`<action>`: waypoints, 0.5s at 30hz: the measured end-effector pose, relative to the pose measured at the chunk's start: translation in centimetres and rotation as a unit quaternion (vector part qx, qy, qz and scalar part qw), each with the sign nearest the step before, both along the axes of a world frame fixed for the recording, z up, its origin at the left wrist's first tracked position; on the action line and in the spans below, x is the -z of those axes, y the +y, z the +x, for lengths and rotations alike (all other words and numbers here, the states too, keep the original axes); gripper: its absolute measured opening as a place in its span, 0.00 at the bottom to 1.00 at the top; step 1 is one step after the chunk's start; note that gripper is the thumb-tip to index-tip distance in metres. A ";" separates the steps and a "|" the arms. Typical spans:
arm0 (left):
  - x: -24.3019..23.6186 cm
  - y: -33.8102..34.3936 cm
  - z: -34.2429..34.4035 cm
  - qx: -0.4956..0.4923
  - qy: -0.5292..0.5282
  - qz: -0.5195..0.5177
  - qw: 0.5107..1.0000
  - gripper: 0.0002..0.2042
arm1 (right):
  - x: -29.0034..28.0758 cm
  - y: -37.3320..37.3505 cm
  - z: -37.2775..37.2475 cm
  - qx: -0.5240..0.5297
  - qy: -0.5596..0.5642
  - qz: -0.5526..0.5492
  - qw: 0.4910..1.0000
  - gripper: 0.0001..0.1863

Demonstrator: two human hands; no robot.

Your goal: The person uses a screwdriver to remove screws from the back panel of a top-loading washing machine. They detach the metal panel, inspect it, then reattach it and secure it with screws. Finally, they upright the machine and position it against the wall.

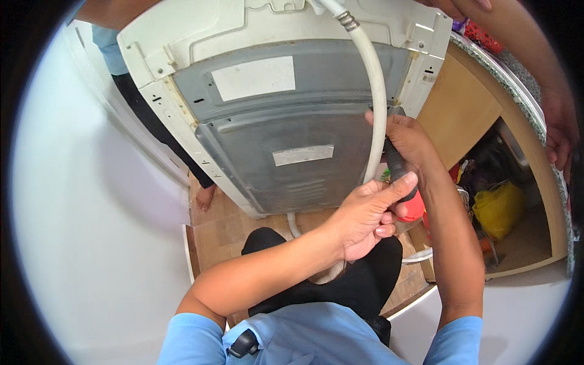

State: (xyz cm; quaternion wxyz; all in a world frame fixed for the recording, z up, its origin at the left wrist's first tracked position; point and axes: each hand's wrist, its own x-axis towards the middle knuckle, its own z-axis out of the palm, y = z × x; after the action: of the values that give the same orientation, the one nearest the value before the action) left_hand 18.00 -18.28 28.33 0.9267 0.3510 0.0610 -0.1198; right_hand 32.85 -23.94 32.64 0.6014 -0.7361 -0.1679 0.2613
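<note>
A white appliance [182, 45], which looks like a washing machine, stands in front of me with its back side towards me. Its grey metal back panel [286, 131] carries two pale labels. My right hand [409, 137] grips the upper part of a black-handled tool [395, 163] with a red lower end, held against the panel's right edge. Around the lower part of the handle, the thumb and fingers of my left hand [368, 219] are closed. The tool's tip is hidden, so its exact kind cannot be told. A pale drain hose [370, 67] runs down just left of my right hand.
On the right an open wooden cabinet [468, 112] holds a yellow bag [500, 210] and other items under a speckled countertop [547, 146]. Another person's arm [520, 36] reaches over there; at left a person's dark-clad leg [152, 118] stands beside the appliance. White walls flank me.
</note>
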 end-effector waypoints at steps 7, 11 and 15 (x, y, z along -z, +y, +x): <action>-0.2 0.4 -1.2 0.048 0.004 -0.177 0.983 0.18 | 3.0 0.1 1.8 -0.013 0.015 0.107 0.994 0.16; 0.0 -0.6 -0.6 -0.015 -0.044 -0.059 0.997 0.17 | 2.4 -0.5 2.3 0.003 -0.023 0.005 1.000 0.19; -0.5 -0.6 -0.6 -0.015 -0.028 0.001 0.999 0.23 | 2.3 -0.4 3.4 -0.007 -0.103 -0.032 0.994 0.20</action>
State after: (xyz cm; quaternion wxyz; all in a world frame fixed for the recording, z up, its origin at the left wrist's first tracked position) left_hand 17.44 -18.84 28.82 0.9295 0.3538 0.0406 -0.0959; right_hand 36.30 -24.38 30.34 0.5552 -0.7768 -0.2254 0.1938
